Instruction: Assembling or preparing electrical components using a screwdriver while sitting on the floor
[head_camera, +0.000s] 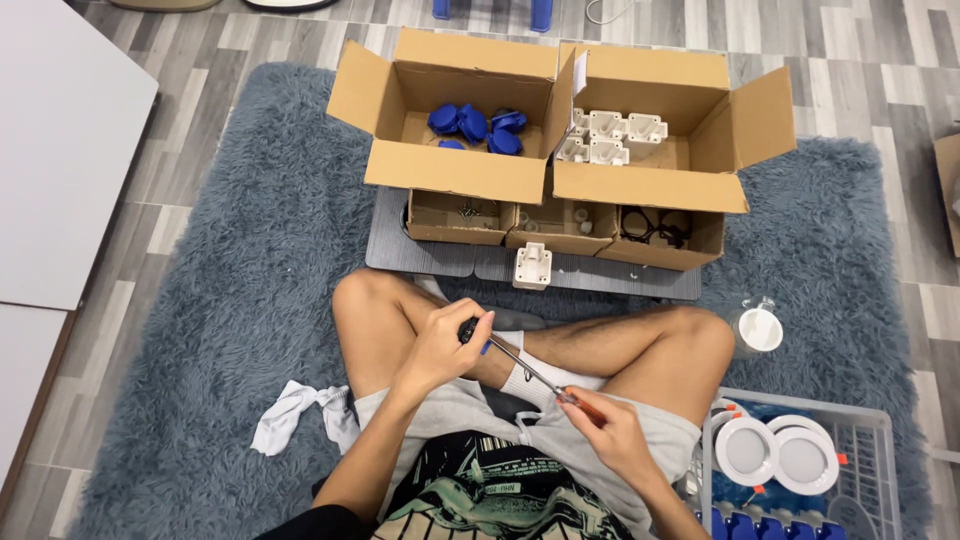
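I sit cross-legged on a shaggy grey rug. My left hand (443, 347) grips the dark handle of a screwdriver (522, 367), whose metal shaft slants down to the right. My right hand (603, 425) pinches the shaft's tip end, with something small and orange at the fingers. Both hands hover over my lap. A white plastic housing (532, 265) stands on a grey board (585, 272) just beyond my knees.
Behind the board stand two open cartons, one with blue caps (478, 127), one with white housings (612, 137), and three small trays of parts (562, 222). A wire basket (880, 440) with round white lamps is at right. A white cloth (300, 412) lies left.
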